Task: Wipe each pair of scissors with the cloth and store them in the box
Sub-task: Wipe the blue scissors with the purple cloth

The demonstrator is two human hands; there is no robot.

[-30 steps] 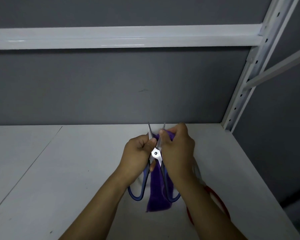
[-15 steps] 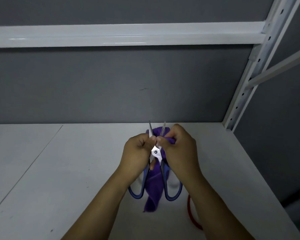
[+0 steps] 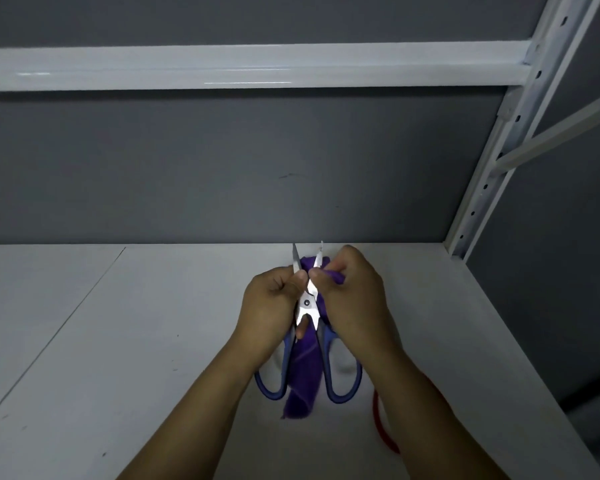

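A pair of blue-handled scissors (image 3: 307, 303) is held upright over the white shelf, blades apart and tips pointing away from me. My left hand (image 3: 269, 306) grips the left blade near the pivot. My right hand (image 3: 352, 303) pinches a purple cloth (image 3: 302, 372) against the right blade. The cloth hangs down between the two handle loops. No box is in view.
A red loop (image 3: 378, 420), part of another object, shows under my right forearm. The white shelf board (image 3: 118, 341) ends at a grey back wall. A perforated white upright (image 3: 482, 174) stands at the right, and a white beam (image 3: 222, 67) crosses above.
My right hand has slid the cloth a little along the right blade. The scissors and both hands have stayed in nearly the same place.
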